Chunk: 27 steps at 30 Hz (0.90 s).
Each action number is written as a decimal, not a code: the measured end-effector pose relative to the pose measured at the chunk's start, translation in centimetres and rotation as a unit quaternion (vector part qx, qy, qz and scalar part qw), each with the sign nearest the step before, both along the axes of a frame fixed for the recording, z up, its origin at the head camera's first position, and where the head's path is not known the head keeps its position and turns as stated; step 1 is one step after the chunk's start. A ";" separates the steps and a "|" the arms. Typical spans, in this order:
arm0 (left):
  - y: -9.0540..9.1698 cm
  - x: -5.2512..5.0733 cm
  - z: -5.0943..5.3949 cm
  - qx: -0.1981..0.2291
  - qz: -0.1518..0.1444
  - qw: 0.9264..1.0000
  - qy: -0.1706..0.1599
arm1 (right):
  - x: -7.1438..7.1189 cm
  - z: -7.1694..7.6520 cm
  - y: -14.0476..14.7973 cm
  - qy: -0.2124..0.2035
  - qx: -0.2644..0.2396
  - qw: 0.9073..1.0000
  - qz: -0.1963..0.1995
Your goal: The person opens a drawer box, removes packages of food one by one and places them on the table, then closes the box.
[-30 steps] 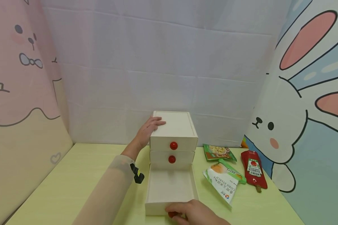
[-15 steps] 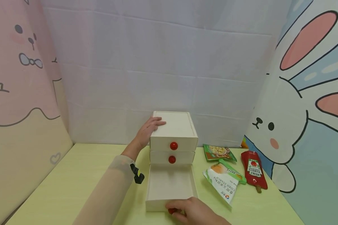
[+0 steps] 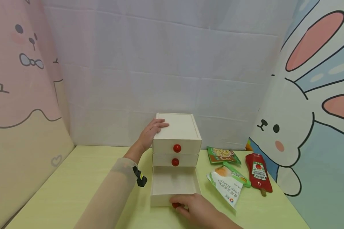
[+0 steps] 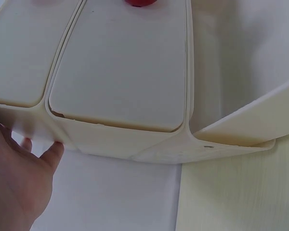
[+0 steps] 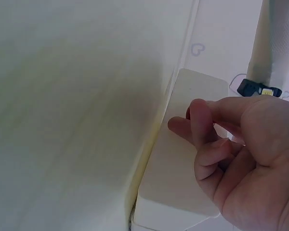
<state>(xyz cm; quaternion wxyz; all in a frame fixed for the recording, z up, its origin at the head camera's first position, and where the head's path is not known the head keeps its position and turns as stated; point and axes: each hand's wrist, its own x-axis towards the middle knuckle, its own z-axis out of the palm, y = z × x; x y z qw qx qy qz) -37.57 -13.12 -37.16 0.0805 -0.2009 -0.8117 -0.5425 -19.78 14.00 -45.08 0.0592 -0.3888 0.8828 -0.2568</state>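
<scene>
A small white drawer cabinet (image 3: 178, 125) with red round knobs stands against the back curtain. Its bottom drawer (image 3: 160, 200) is pulled partway out, and the visible inside is bare. My right hand (image 3: 200, 210) pinches that drawer's red knob (image 3: 175, 205) between thumb and fingers; in the right wrist view the fingers hide most of the knob before the drawer front (image 5: 168, 168). My left hand (image 3: 149, 135) rests on the cabinet's top left edge with extended fingers. In the left wrist view, the thumb side of the left hand (image 4: 19, 178) touches the cabinet's side wall.
Right of the cabinet lie a green food packet (image 3: 223, 155), a white corn starch bag (image 3: 227, 184) with a green top, and a red Heinz pouch (image 3: 259, 173). The pale yellow table (image 3: 83, 178) extends left. Printed cloths (image 3: 318, 159) flank both sides.
The bottom drawer has slid partway back toward the cabinet, with my right hand moving along on its knob. My left hand and the packets have stayed in place.
</scene>
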 end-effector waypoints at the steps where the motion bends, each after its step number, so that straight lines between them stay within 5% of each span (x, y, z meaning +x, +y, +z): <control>1: 0.0 0.0 0.0 -0.001 0.001 1.000 0.000 | -0.2 0.0 0.0 0.009 -0.001 1.000 -0.005; 10: 0.1 0.0 -0.1 -0.003 0.001 1.000 0.005 | -1.5 -0.3 -0.5 0.059 -0.009 0.998 -0.017; 19: 0.0 -0.2 -0.1 -0.001 0.001 1.000 0.002 | -2.0 -0.1 -1.2 0.033 0.001 0.999 -0.032; 27: 0.1 -0.2 -0.1 0.004 0.001 1.000 0.004 | -2.2 0.0 -1.5 0.091 0.002 0.995 -0.037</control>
